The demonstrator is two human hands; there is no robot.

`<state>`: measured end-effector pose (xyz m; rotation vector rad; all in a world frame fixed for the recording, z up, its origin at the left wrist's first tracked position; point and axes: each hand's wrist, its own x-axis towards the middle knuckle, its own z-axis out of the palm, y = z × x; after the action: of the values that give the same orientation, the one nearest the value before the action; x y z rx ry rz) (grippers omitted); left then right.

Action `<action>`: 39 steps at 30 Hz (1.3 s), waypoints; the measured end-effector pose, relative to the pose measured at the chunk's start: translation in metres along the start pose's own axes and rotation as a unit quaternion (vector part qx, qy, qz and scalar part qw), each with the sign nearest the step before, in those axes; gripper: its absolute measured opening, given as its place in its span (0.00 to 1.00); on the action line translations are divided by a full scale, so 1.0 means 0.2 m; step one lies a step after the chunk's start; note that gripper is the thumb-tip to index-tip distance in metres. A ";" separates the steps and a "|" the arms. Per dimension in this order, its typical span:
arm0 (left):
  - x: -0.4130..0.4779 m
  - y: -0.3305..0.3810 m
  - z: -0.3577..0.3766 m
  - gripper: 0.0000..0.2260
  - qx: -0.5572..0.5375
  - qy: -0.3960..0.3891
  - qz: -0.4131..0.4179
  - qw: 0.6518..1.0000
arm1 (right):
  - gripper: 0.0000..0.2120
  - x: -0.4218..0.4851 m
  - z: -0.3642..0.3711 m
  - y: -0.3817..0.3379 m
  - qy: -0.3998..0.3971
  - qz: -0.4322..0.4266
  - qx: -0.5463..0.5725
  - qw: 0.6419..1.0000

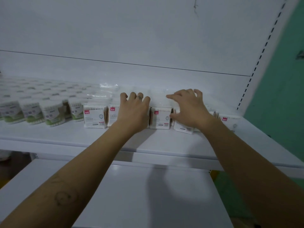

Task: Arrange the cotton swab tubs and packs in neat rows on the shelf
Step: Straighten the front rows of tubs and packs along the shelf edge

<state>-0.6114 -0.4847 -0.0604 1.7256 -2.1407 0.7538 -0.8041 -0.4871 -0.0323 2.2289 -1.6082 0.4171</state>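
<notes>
Several round tubs of cotton swabs with green labels (52, 115) stand in rows at the left of the white shelf (65, 134). To their right runs a row of flat swab packs with red tags (94, 117). My left hand (134, 111) lies over one pack in that row, fingers bent over its top edge. My right hand (189, 107) rests with spread, bent fingers on the top of the packs beside a red-tagged pack (160, 119). Another pack (228, 122) stands at the row's right end. Packs behind the front row are blurred.
The shelf's white back panel (148, 38) rises behind the goods. A slotted upright (256, 66) bounds the shelf on the right, with a green wall (283, 96) beyond. A lower white shelf (131, 195) lies under my forearms.
</notes>
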 end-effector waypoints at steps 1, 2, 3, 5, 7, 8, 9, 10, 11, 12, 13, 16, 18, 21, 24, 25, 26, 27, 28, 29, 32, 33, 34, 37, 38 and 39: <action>0.00 0.01 -0.01 0.21 -0.012 0.009 -0.009 1.000 | 0.32 -0.02 -0.02 0.04 0.006 0.005 0.002 1.000; 0.00 0.03 -0.02 0.21 -0.024 0.022 -0.014 0.999 | 0.32 -0.03 -0.04 0.08 0.007 0.013 0.006 1.000; 0.00 0.05 -0.02 0.21 -0.035 0.035 -0.012 0.999 | 0.32 -0.05 -0.05 0.12 0.003 0.021 0.010 1.000; 0.01 0.11 -0.03 0.21 -0.046 0.048 0.010 0.998 | 0.34 -0.09 -0.06 0.19 -0.024 0.030 0.009 0.999; 0.02 0.18 -0.04 0.22 -0.037 0.041 0.042 0.998 | 0.37 -0.12 -0.05 0.22 -0.060 0.030 -0.011 0.998; 0.03 0.21 -0.04 0.23 -0.028 0.032 0.053 0.998 | 0.38 -0.13 -0.03 0.23 -0.071 0.026 -0.024 0.997; 0.04 0.23 -0.04 0.23 -0.017 0.023 0.058 0.998 | 0.38 -0.13 -0.01 0.23 -0.075 0.020 -0.035 0.996; 0.06 0.25 -0.04 0.24 -0.005 0.016 0.060 0.998 | 0.37 -0.13 0.00 0.23 -0.073 0.011 -0.042 0.996; 0.07 0.26 -0.04 0.24 0.006 0.011 0.060 0.998 | 0.34 -0.12 0.01 0.23 -0.067 0.000 -0.047 0.997; 0.08 0.27 -0.04 0.23 0.016 0.008 0.060 0.998 | 0.32 -0.11 0.02 0.24 -0.061 -0.009 -0.049 0.997; 0.09 0.27 -0.03 0.23 0.024 0.004 0.060 0.998 | 0.31 -0.10 0.03 0.24 -0.057 -0.014 -0.047 0.997; 0.10 0.27 -0.02 0.21 0.026 -0.004 0.063 0.998 | 0.33 -0.06 0.05 0.25 -0.050 -0.010 -0.022 0.998; 0.10 0.27 -0.02 0.21 0.025 -0.001 0.065 0.998 | 0.32 -0.05 0.07 0.24 -0.046 -0.014 -0.022 0.999; 0.11 0.27 -0.01 0.21 0.023 0.004 0.066 0.998 | 0.29 -0.03 0.08 0.25 -0.050 -0.014 -0.032 0.998; 0.10 0.28 0.01 0.20 0.024 0.003 0.061 0.998 | 0.29 0.00 0.08 0.26 -0.057 -0.015 -0.036 0.998; 0.10 0.28 0.01 0.20 0.024 0.002 0.059 0.998 | 0.28 0.01 0.09 0.26 -0.059 -0.015 -0.037 0.997; 0.10 0.28 0.01 0.20 0.025 0.002 0.059 0.998 | 0.28 0.02 0.09 0.26 -0.061 -0.016 -0.038 0.997; 0.10 0.29 0.01 0.20 0.025 0.003 0.058 0.998 | 0.28 0.03 0.09 0.26 -0.063 -0.016 -0.040 0.997; 0.10 0.29 0.01 0.20 0.025 0.003 0.058 0.998 | 0.28 0.04 0.09 0.25 -0.066 -0.014 -0.040 0.997; 0.10 0.29 0.01 0.20 0.024 0.003 0.057 0.998 | 0.28 0.04 0.10 0.25 -0.068 -0.012 -0.038 0.997; 0.10 0.29 0.00 0.21 0.018 -0.007 0.049 0.999 | 0.29 0.03 0.11 0.25 -0.071 -0.010 -0.040 0.997; 0.10 0.29 0.00 0.22 0.014 -0.012 0.046 0.999 | 0.29 0.03 0.11 0.25 -0.071 -0.011 -0.047 0.996; 0.09 0.30 -0.01 0.23 0.009 -0.014 0.042 0.999 | 0.29 0.02 0.11 0.25 -0.072 -0.012 -0.051 0.996; 0.08 0.32 -0.04 0.24 -0.010 -0.007 0.032 0.999 | 0.31 -0.01 0.10 0.25 -0.074 -0.021 -0.059 0.995; 0.08 0.33 -0.05 0.24 -0.014 0.002 0.033 0.999 | 0.32 -0.02 0.09 0.26 -0.072 -0.022 -0.060 0.995; 0.08 0.35 -0.06 0.24 -0.019 0.012 0.035 0.999 | 0.34 -0.03 0.08 0.26 -0.069 -0.021 -0.060 0.996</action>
<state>-0.6833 -0.4812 -0.0577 1.6235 -2.1944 0.7427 -0.8551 -0.5043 -0.0442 2.2382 -1.6067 0.1535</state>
